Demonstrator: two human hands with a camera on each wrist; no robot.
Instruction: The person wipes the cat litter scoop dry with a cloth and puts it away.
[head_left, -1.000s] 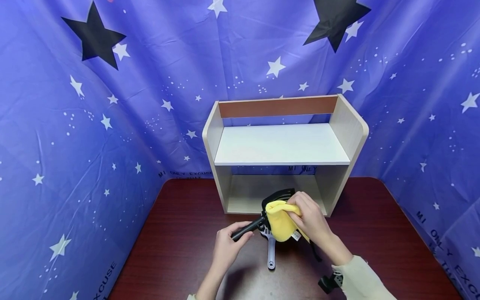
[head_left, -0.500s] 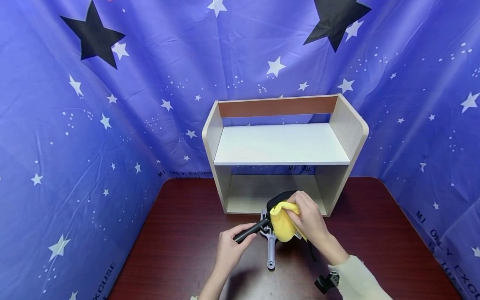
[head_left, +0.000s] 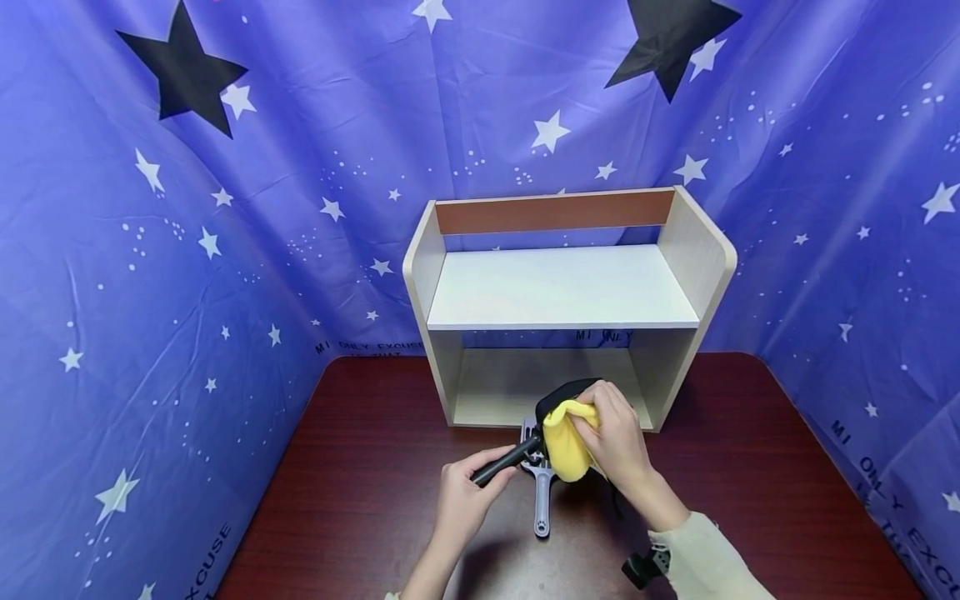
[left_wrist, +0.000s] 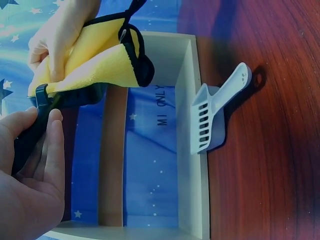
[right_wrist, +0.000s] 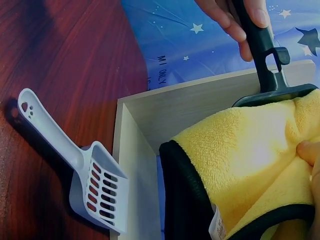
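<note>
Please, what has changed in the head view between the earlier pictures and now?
The left hand and the black tool it holds have shifted slightly right, uncovering more of the grey scoop. The yellow cloth has also shifted slightly right. Nothing was newly taken or let go: the right hand pinches the cloth as before. The scoop and shelf stayed in place.
</note>
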